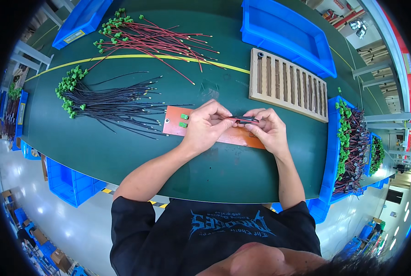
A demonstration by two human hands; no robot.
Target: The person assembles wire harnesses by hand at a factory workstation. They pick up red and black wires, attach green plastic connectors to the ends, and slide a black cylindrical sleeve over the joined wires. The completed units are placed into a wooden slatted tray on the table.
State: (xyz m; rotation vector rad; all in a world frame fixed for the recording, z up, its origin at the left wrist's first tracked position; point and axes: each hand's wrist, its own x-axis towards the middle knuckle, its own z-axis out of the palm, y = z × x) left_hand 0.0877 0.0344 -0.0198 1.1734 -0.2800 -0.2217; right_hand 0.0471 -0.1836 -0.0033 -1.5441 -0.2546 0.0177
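left hand [206, 125] and right hand [268, 129] meet over the middle of the green table [122, 152], fingers pinched together on a short red and black wire pair [243, 119] held between them, just above an orange board [224, 133]. two green connectors [183, 120] lie on the board's left end. black wires [109, 103] lie left, red wires [155, 39] far left, a slotted wooden rack [288, 85] far right.

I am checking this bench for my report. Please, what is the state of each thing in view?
left hand: pinching the wire pair
right hand: pinching the wire pair
wire pair: held level between both hands
orange pad: flat, two green connectors on it
black wires: loose pile
red wires: loose pile
slotted board: flat, slots look empty
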